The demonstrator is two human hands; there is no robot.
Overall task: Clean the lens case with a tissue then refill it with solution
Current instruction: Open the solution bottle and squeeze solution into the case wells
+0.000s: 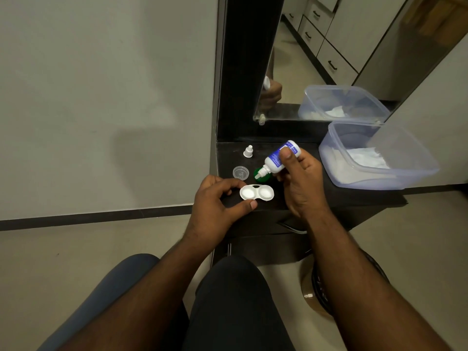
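A white two-well lens case (256,193) lies open on the dark tabletop (354,196) near its front left corner. My left hand (217,203) curls round the case's left end, thumb below and fingertip above it. My right hand (301,181) grips a small white solution bottle (277,158) with a blue label, tilted nozzle-down to the left, its tip just above and behind the case. The bottle's white cap (248,151) stands further back. A clear lid (240,172) and a green lid (263,174) lie behind the case.
A clear plastic tub (379,158) with white tissue (364,158) inside stands at the right of the tabletop. A mirror (329,59) rises behind it. A pale wall is to the left, floor below, and my knees sit close under the table's front edge.
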